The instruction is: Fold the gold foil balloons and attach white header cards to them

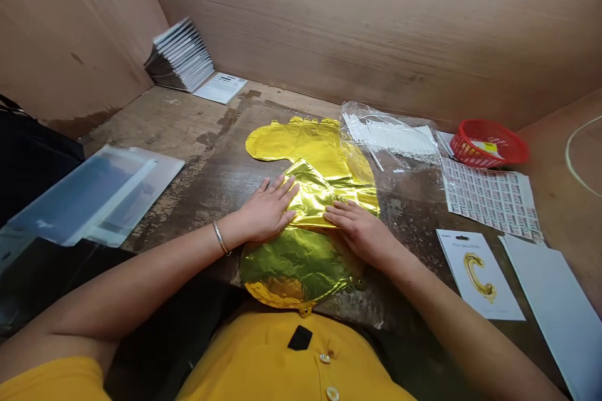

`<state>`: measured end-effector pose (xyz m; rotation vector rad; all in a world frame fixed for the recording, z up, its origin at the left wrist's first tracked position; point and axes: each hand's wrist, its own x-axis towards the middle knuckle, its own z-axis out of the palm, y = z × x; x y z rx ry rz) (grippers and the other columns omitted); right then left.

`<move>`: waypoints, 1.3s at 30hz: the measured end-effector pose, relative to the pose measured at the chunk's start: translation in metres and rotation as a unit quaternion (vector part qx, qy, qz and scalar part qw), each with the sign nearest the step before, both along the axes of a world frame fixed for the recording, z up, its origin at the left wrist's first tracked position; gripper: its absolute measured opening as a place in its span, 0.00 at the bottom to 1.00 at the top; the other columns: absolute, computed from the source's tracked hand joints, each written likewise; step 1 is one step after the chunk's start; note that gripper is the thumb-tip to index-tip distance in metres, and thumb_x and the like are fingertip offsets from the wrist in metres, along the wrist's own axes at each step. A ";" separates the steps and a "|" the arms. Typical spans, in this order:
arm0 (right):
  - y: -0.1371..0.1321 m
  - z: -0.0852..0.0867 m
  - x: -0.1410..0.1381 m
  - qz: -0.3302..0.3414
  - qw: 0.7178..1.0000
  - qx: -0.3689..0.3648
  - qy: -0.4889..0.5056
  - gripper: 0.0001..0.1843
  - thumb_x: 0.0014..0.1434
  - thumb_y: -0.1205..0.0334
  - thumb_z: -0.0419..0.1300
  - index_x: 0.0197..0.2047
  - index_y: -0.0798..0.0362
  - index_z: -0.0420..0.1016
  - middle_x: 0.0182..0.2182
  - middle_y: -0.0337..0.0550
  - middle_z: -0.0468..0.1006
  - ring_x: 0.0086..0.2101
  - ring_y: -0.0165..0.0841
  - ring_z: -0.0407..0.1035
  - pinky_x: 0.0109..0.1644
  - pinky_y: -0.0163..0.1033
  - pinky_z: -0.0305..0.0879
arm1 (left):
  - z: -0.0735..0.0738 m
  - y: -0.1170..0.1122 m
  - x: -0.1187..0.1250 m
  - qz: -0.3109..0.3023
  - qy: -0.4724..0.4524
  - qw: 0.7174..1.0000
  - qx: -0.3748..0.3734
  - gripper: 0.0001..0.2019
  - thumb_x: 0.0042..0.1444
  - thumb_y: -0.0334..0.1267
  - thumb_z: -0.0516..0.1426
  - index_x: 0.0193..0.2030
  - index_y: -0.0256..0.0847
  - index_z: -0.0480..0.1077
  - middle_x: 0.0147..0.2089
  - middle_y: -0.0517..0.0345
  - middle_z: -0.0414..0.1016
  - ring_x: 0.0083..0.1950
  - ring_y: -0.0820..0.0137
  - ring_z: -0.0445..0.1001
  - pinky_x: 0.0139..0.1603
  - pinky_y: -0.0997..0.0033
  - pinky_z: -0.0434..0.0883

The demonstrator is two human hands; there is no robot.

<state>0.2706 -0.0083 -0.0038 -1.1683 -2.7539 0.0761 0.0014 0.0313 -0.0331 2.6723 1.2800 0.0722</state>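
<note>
A thin, shiny gold foil balloon (310,150) lies flat on the tabletop, directly in front of the person, with its upper end folded over in a crumpled flap (305,194) across its middle. Its rounded lower lobe (296,266) reaches the tabletop's near edge, and a small foil tab (305,311) hangs at that lobe's rim.

The left hand (268,210), with a thin silver bangle (219,238) at the wrist, and the right hand (360,232) both lie palm-down on the foil, open and flat, close together on either side of the fold. Neither is gripping anything.

A clear plastic bag of white sticks (388,138) overlaps the balloon's far right edge. Further right are a red plastic mesh basket (489,144), a printed sheet of small labels (489,197), a white card printed with a gold foil balloon (480,276), and a plain white board (555,313). On the left lie translucent plastic sleeves (94,197), and a stack of white packaging cards (181,56) sits in the far corner against the plywood wall (376,12).

The rough, gouged tabletop (188,131) could scratch or puncture the foil if it were dragged across, and hard pressure could leave permanent creases along the fold.
</note>
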 end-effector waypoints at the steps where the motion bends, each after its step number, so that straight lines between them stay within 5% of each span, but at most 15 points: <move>1: -0.004 0.001 -0.001 -0.006 1.000 0.027 -0.002 0.17 0.62 0.72 0.54 0.52 0.56 0.76 0.50 0.51 0.80 0.52 0.40 0.72 0.60 0.50 0.66 | 0.004 -0.001 0.000 0.007 -0.013 1.000 0.015 0.28 0.67 0.44 0.45 0.71 0.32 0.51 0.73 0.41 0.48 0.74 0.50 0.45 0.69 0.42 0.50; 4: -0.026 0.009 -0.017 -0.076 0.990 0.104 -0.050 0.16 0.61 0.76 0.53 0.50 0.65 0.76 0.46 0.58 0.81 0.47 0.42 0.76 0.57 0.47 0.69 | 0.020 -0.016 0.007 0.027 -0.105 0.987 0.117 0.26 0.67 0.42 0.48 0.68 0.31 0.56 0.70 0.39 0.56 0.71 0.51 0.53 0.68 0.44 0.54; 6: -0.045 0.016 -0.032 -0.120 0.981 0.117 -0.095 0.16 0.59 0.77 0.53 0.48 0.66 0.76 0.44 0.61 0.81 0.43 0.44 0.77 0.53 0.47 0.71 | 0.029 -0.032 0.018 -0.022 -0.166 0.970 0.176 0.22 0.66 0.40 0.51 0.63 0.32 0.62 0.64 0.40 0.65 0.64 0.55 0.63 0.65 0.51 0.62; 9: -0.069 0.022 -0.053 -0.144 0.978 0.076 -0.133 0.14 0.58 0.76 0.54 0.45 0.65 0.77 0.38 0.62 0.82 0.38 0.44 0.77 0.49 0.47 0.73 | 0.027 -0.054 0.032 -0.153 -0.165 0.961 0.163 0.10 0.64 0.31 0.52 0.47 0.33 0.72 0.45 0.46 0.76 0.45 0.62 0.73 0.47 0.63 0.73; 11: -0.075 0.022 -0.055 -0.128 0.985 0.020 -0.117 0.15 0.58 0.76 0.55 0.48 0.65 0.76 0.38 0.60 0.82 0.38 0.43 0.77 0.49 0.48 0.73 | 0.018 -0.062 0.033 -0.185 -0.137 0.964 0.131 0.09 0.62 0.27 0.51 0.36 0.34 0.72 0.33 0.51 0.74 0.34 0.66 0.72 0.36 0.68 0.73; 16: -0.065 0.011 -0.019 -0.031 0.986 -0.150 0.059 0.31 0.57 0.69 0.59 0.63 0.51 0.65 0.62 0.50 0.68 0.63 0.43 0.59 0.65 0.55 0.58 | -0.002 -0.066 0.013 -0.153 -0.163 0.972 0.074 0.10 0.65 0.30 0.50 0.40 0.35 0.72 0.34 0.53 0.74 0.36 0.68 0.73 0.37 0.71 0.72; 21: -0.058 -0.007 0.005 -0.049 0.969 -0.209 0.123 0.33 0.53 0.66 0.64 0.63 0.46 0.67 0.64 0.46 0.65 0.65 0.44 0.53 0.68 0.60 0.48 | -0.001 -0.066 -0.003 -0.104 -0.257 0.961 0.021 0.08 0.65 0.33 0.52 0.40 0.37 0.73 0.40 0.52 0.78 0.42 0.68 0.74 0.44 0.68 0.72; 25: -0.062 -0.011 -0.005 -0.082 0.965 -0.189 0.161 0.27 0.53 0.60 0.68 0.58 0.47 0.73 0.60 0.47 0.71 0.62 0.44 0.59 0.66 0.59 0.53 | 0.003 -0.064 -0.003 -0.045 -0.267 0.963 0.003 0.06 0.63 0.34 0.55 0.38 0.39 0.73 0.35 0.54 0.77 0.39 0.67 0.73 0.43 0.65 0.70; 29: -0.059 -0.014 -0.020 -0.172 0.948 -0.128 0.237 0.05 0.60 0.63 0.61 0.37 0.50 0.80 0.43 0.46 0.81 0.51 0.41 0.68 0.53 0.48 0.67 | 0.006 -0.063 0.003 0.028 -0.237 0.971 -0.006 0.07 0.63 0.37 0.55 0.35 0.40 0.71 0.33 0.57 0.76 0.37 0.66 0.72 0.39 0.65 0.67; 34: -0.048 -0.019 -0.032 -0.267 0.946 -0.049 0.178 0.12 0.62 0.62 0.58 0.27 0.52 0.72 0.34 0.46 0.76 0.38 0.39 0.65 0.44 0.44 0.65 | 0.009 -0.058 0.013 0.113 -0.224 0.968 -0.013 0.03 0.61 0.35 0.56 0.41 0.41 0.66 0.32 0.60 0.75 0.33 0.68 0.73 0.36 0.68 0.66; 39: -0.042 -0.023 -0.034 -0.299 0.949 0.008 0.094 0.16 0.65 0.58 0.55 0.25 0.51 0.68 0.31 0.46 0.72 0.36 0.40 0.62 0.39 0.44 0.60 | 0.009 -0.050 0.015 0.073 -0.195 0.978 -0.018 0.04 0.63 0.34 0.52 0.41 0.42 0.68 0.34 0.60 0.76 0.35 0.68 0.75 0.35 0.70 0.65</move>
